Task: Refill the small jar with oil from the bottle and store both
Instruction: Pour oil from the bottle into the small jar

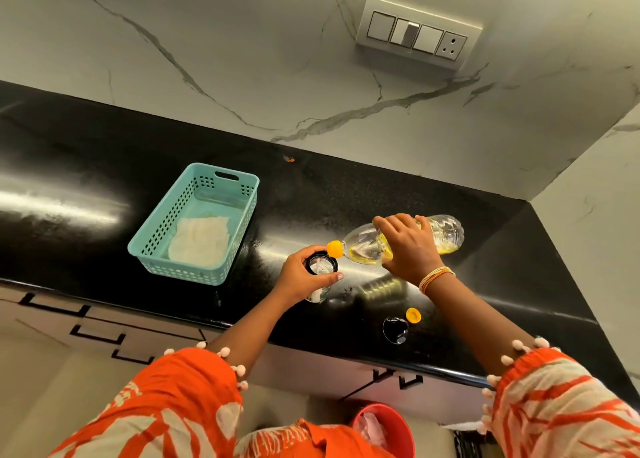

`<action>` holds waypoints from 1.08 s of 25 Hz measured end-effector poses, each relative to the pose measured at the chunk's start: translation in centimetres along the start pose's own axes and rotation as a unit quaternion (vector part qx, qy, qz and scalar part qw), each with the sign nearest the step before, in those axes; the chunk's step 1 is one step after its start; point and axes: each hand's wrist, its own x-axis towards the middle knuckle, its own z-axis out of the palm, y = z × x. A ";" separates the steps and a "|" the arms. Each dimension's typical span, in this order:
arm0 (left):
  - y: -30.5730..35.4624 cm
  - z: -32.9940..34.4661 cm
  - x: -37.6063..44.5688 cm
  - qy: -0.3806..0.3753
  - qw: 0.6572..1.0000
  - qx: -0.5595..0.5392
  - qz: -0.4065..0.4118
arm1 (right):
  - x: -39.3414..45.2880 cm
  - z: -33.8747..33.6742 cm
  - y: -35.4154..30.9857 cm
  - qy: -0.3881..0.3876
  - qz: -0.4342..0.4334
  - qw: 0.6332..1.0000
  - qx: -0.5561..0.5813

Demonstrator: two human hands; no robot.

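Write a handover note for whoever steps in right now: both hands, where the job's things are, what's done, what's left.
Left hand grips the small clear glass jar by its black rim, standing on the black stone counter.
Right hand holds the clear plastic oil bottle, tipped almost flat, its orange spout at the jar's mouth.
Done: both are opened. The small orange bottle cap and black jar lid lie on the counter near the right forearm.
Left: finish pouring, cap both, store them. The turquoise perforated plastic basket to the left, lined with white paper, looks like the likely spot.
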 end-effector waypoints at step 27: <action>-0.2 0.0 0.1 -0.001 1.000 0.000 0.001 | 0.9 -2.2 -0.7 0.032 -0.078 0.991 -0.106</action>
